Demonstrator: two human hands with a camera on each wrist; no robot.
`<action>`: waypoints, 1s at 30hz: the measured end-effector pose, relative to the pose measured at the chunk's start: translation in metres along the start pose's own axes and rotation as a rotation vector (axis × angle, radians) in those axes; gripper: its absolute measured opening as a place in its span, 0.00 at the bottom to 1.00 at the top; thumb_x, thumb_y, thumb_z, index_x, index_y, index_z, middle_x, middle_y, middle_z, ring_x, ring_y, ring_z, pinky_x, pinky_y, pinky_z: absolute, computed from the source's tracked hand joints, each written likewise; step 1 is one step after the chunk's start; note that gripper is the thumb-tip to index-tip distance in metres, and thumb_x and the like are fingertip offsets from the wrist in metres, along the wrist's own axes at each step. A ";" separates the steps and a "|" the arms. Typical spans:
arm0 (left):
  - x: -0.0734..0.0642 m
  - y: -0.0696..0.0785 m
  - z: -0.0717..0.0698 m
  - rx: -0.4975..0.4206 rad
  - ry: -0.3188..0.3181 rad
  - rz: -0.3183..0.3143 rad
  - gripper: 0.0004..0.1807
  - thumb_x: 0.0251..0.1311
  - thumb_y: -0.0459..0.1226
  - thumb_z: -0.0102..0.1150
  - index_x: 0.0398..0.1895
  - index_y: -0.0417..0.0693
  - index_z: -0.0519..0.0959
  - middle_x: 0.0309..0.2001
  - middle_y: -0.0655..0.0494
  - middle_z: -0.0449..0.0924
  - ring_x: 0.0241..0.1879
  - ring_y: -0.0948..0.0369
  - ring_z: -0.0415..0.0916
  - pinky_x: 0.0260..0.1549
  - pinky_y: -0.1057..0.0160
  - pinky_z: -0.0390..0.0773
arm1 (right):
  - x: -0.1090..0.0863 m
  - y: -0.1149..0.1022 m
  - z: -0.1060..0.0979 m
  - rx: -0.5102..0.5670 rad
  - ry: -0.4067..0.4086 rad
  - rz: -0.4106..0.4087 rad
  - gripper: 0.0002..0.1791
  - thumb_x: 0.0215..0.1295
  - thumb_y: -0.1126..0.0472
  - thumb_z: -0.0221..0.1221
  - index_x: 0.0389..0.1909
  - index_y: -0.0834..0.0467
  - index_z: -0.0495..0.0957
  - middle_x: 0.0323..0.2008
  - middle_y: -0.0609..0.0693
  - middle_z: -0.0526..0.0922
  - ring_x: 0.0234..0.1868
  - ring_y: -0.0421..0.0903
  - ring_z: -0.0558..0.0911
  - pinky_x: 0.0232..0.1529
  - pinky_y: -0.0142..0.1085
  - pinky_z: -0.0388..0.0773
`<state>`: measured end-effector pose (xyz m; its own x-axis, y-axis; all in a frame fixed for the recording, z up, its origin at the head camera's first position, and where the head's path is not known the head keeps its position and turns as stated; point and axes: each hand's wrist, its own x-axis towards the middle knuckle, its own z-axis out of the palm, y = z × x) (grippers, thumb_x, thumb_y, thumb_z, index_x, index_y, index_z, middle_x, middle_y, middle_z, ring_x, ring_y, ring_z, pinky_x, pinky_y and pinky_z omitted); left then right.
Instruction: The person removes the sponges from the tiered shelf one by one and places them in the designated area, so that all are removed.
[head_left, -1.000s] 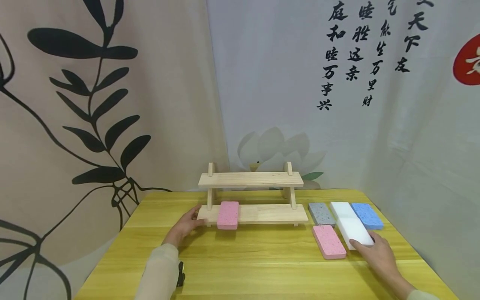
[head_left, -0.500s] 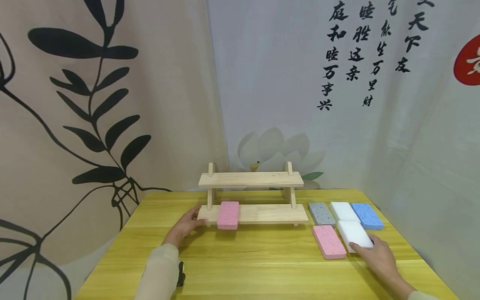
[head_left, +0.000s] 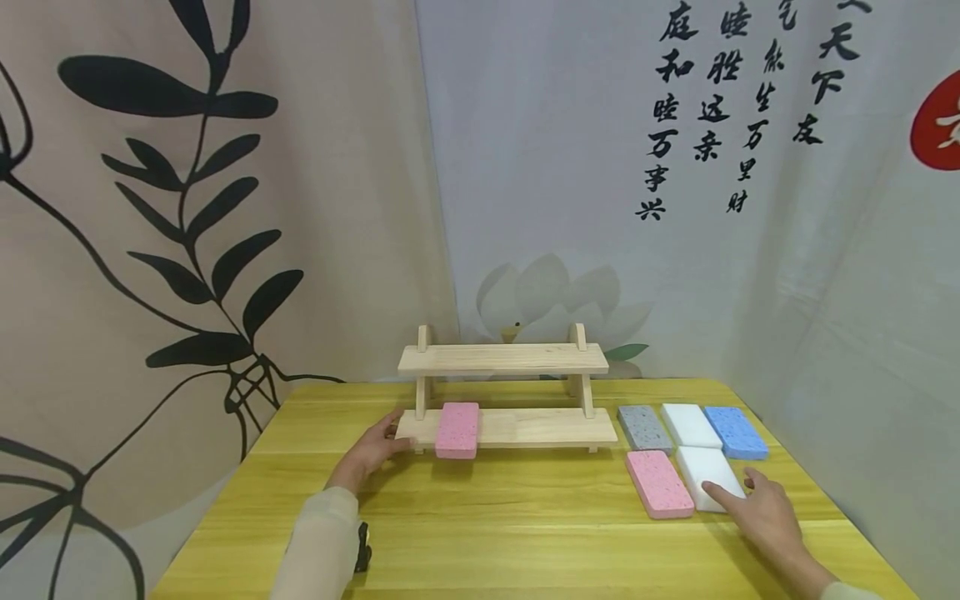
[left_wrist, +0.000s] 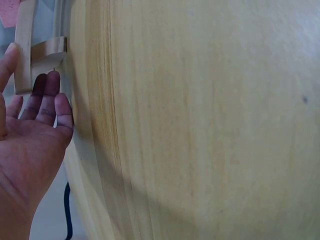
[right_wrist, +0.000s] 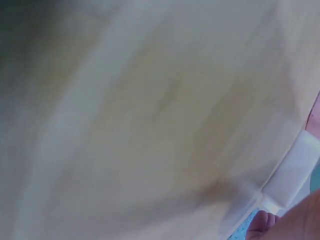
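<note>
My left hand (head_left: 371, 450) holds the left end of a two-tier wooden shelf (head_left: 540, 427). In the left wrist view, the thumb and fingers of this hand (left_wrist: 35, 145) lie on either side of the board's end (left_wrist: 23, 60). A pink sponge (head_left: 457, 431) lies across the lower tier. On the right, my right hand (head_left: 768, 512) is spread at the near end of a white sponge (head_left: 708, 475), the thumb at its edge and the fingers apart from it. The right wrist view shows only part of that hand (right_wrist: 262, 222) beside the white sponge (right_wrist: 292, 172).
A grey sponge (head_left: 645, 428), another white sponge (head_left: 691, 426) and a blue sponge (head_left: 735, 432) form a row behind. A second pink sponge (head_left: 660, 484) lies left of the near white one. The wooden table (head_left: 525, 533) meets a printed curtain (head_left: 570, 167).
The white sponge under my right hand has come down flat onto the table, shifting slightly nearer, and the fingers have spread off it. My left hand and the shelf have stayed put.
</note>
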<state>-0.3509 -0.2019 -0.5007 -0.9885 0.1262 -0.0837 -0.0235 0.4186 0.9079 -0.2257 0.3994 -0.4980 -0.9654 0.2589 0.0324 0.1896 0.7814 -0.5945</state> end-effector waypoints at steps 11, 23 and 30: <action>-0.002 0.002 0.000 0.005 -0.003 -0.002 0.45 0.65 0.40 0.63 0.79 0.43 0.50 0.65 0.31 0.64 0.58 0.42 0.70 0.56 0.40 0.70 | 0.002 -0.018 -0.007 0.024 0.027 -0.029 0.61 0.63 0.30 0.56 0.67 0.84 0.52 0.60 0.82 0.64 0.58 0.77 0.67 0.54 0.63 0.69; 0.000 0.002 0.000 -0.024 -0.001 -0.003 0.43 0.66 0.38 0.62 0.79 0.43 0.50 0.65 0.30 0.63 0.58 0.43 0.71 0.57 0.42 0.70 | 0.008 -0.059 0.001 0.122 0.011 -0.039 0.56 0.66 0.36 0.59 0.71 0.79 0.49 0.64 0.80 0.61 0.62 0.74 0.66 0.59 0.61 0.66; 0.000 0.001 0.000 -0.032 -0.002 -0.012 0.44 0.66 0.38 0.63 0.79 0.44 0.50 0.64 0.32 0.64 0.56 0.45 0.72 0.56 0.43 0.71 | 0.007 -0.088 0.012 0.200 -0.004 -0.057 0.54 0.66 0.37 0.59 0.73 0.75 0.49 0.66 0.77 0.61 0.63 0.72 0.66 0.60 0.60 0.66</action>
<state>-0.3507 -0.2012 -0.4996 -0.9878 0.1227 -0.0954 -0.0403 0.3910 0.9195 -0.2507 0.3258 -0.4549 -0.9743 0.2150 0.0674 0.0958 0.6661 -0.7397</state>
